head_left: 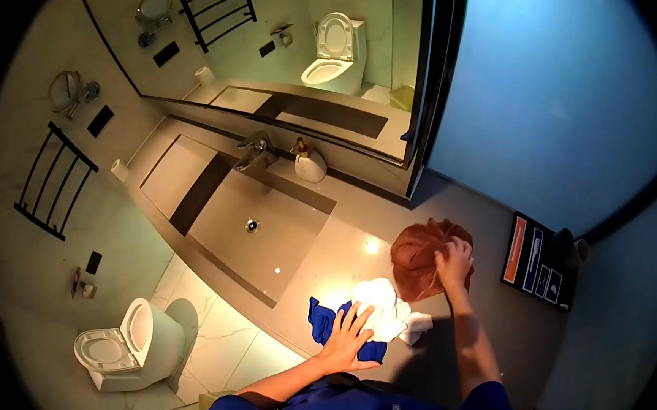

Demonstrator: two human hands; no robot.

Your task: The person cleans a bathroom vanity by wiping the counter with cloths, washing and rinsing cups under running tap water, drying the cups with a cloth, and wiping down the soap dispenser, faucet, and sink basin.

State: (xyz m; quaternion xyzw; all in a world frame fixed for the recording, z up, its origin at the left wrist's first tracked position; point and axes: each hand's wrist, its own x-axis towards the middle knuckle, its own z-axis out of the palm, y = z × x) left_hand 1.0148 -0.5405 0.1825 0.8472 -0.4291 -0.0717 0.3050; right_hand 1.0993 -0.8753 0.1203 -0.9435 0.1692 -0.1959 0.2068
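Note:
My left hand lies with its fingers spread over a crumpled blue cloth and the edge of a bunched white cloth. Both cloths rest on the counter close to my body. To their right is a rumpled brown cloth item, gathered into a rounded heap. My right hand is on its right side, with the fingers curled into the fabric. The fingertips are partly hidden in its folds, and whatever lies under the heap cannot be seen.
Left of the cloths is a sunken sink with a faucet and a soap dispenser behind it. A black tray-like board with cups lies at right. A mirror backs the counter; a toilet stands lower left.

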